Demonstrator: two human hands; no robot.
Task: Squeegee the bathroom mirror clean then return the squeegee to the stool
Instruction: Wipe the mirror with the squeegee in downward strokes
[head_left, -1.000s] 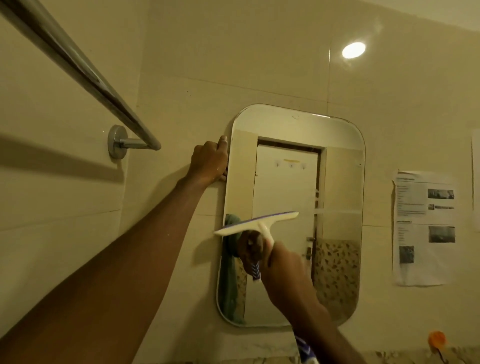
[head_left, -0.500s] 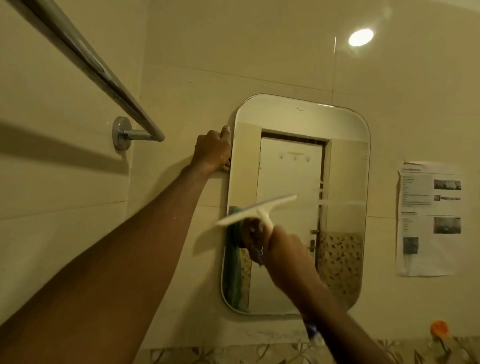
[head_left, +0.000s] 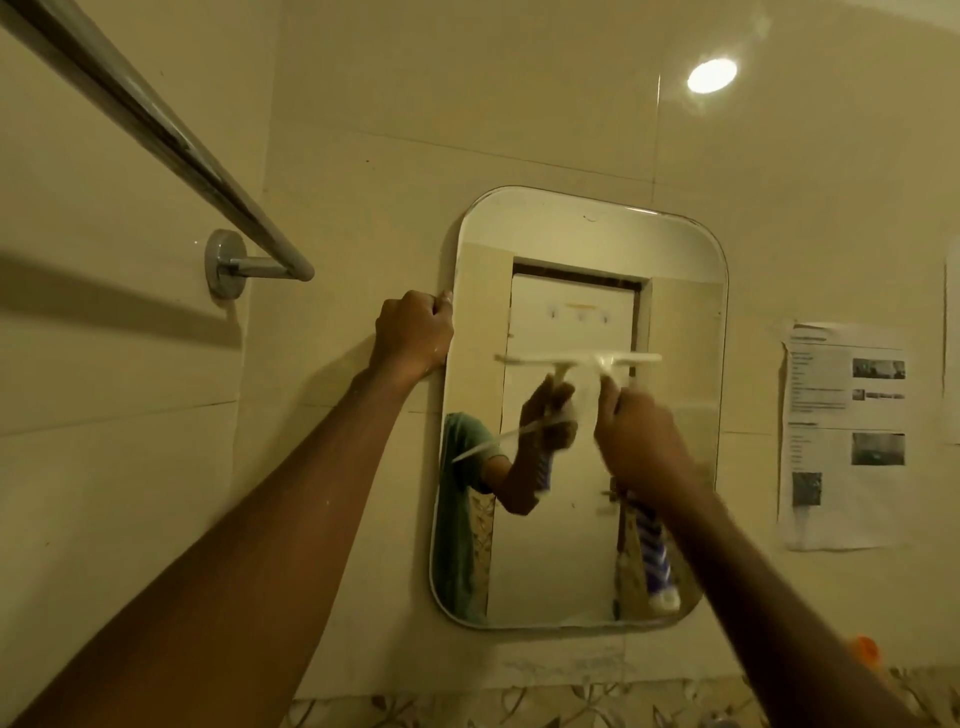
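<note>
A rounded rectangular mirror (head_left: 675, 249) hangs on the tiled wall straight ahead. My left hand (head_left: 413, 332) grips its left edge near the top, fingers curled round the rim. My right hand (head_left: 641, 431) is closed on the handle of a white squeegee (head_left: 613, 361), whose blade lies level against the glass at mid height, right of centre. The squeegee is blurred by motion. Its blue-striped handle end shows below my wrist. The mirror reflects my hand, the squeegee and a white door. The stool is out of view.
A chrome towel rail (head_left: 156, 130) runs from the upper left to a wall bracket (head_left: 223, 265) left of the mirror. A printed paper sheet (head_left: 847, 436) is stuck to the wall on the right. An orange object (head_left: 865, 649) sits low right.
My right hand has carried the squeegee from the mirror's left edge to right of centre and a little higher, and the blade has levelled out. My left hand stays on the rim.
</note>
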